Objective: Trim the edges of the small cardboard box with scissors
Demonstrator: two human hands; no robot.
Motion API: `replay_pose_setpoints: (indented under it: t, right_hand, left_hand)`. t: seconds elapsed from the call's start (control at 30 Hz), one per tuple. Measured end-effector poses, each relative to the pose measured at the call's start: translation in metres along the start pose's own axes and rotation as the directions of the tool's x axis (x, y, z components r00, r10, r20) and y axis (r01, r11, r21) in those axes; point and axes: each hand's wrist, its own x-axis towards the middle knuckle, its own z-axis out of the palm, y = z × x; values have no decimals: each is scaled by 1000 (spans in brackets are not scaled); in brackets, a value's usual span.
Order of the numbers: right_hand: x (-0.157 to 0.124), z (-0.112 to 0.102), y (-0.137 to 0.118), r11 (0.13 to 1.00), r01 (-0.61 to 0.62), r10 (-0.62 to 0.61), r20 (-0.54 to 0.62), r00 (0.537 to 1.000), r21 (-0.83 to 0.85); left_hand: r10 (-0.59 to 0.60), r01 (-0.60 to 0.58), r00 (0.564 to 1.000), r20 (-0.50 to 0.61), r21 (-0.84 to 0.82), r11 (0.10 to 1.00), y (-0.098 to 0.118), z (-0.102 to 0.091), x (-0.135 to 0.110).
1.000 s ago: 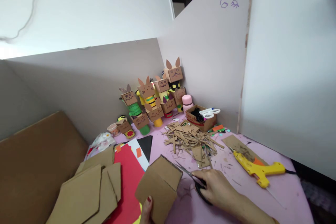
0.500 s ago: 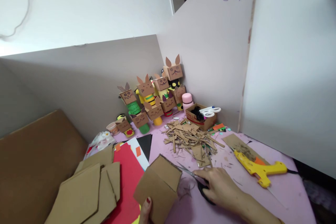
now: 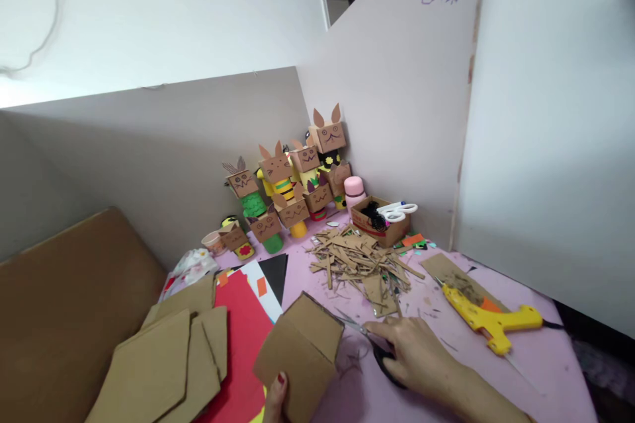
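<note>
My left hand [image 3: 276, 400] grips a folded piece of brown cardboard [image 3: 297, 350] at its lower edge, the thumb lying on top and the other fingers hidden beneath. A crease runs across the cardboard. In my right hand [image 3: 414, 350] is a pair of black-handled scissors [image 3: 377, 347], with fingers wrapped round the handles. Their blades are slightly parted and point toward the cardboard's right corner; whether they touch it I cannot tell. Just beyond lies a heap of cardboard strips [image 3: 354, 258] on the pink tabletop [image 3: 436, 396].
Cardboard sheets [image 3: 149, 363] and red paper [image 3: 241, 344] lie at left. A yellow glue gun [image 3: 491, 320] rests at right. Behind stand several cardboard animal figures [image 3: 292, 211], a pink bottle [image 3: 354, 190] and a small box [image 3: 389, 234] with white scissors [image 3: 397, 211]. Partition walls [image 3: 397, 112] enclose the back.
Almost nothing differs. The hands, the folded cardboard and the scissors stay in nearly the same place, and the whole view has shifted very slightly.
</note>
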Motion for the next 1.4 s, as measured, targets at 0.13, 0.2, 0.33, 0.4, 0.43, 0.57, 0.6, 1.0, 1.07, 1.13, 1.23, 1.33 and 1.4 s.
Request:
replay_pose_setpoints:
  t: [0.13,0.2,0.33,0.4,0.43,0.57,0.6,1.0,1.07,1.13,1.23,1.33,1.4]
  right_hand:
    - [0,0,1,1000,5,-5,0,1000,9]
    - [1,-1,0,1000,9,-8,-3,1000,19]
    - [1,0,-2,998,29,-29,0,1000,54]
    - [1,0,-4,997,34,-35,6,999,68]
    - [1,1,-5,997,36,-36,9,999,74]
    - [0,2,-9,996,37,-38,8,999,87]
    - [0,3,-9,995,36,-36,4,999,88]
    - [1,11,-9,994,42,-41,-16,999,96]
    - [1,14,-10,995,39,-36,-33,999,93]
    - [0,15,-10,995,34,-30,-46,998,88]
    - [1,14,-10,996,28,-24,-54,998,81]
    - [1,11,-9,996,27,-22,-57,998,80]
    - [2,9,-9,996,27,-23,-53,998,83]
  left_hand:
    - [4,-4,1000,13,16,1000,1,0,-1]
    - [-1,0,1000,22,31,1000,2,1,-2]
    - [3,-5,999,38,43,999,3,3,-3]
    - [-5,4,999,49,29,1000,2,2,-2]
    - [-15,15,999,51,18,1000,2,1,-2]
    - [-62,64,995,77,-29,997,1,-2,-1]
    - [-68,71,993,94,-33,997,1,-2,-1]
    - [27,-27,1000,-7,15,1000,2,10,-6]
    - [35,-35,999,-26,11,999,2,13,-6]
    - [43,-42,999,-27,29,999,2,13,-5]
    - [46,-43,998,-47,54,998,2,8,-2]
    - [45,-39,995,-90,65,997,0,3,-1]
    - [43,-35,994,-98,85,996,-2,2,-2]
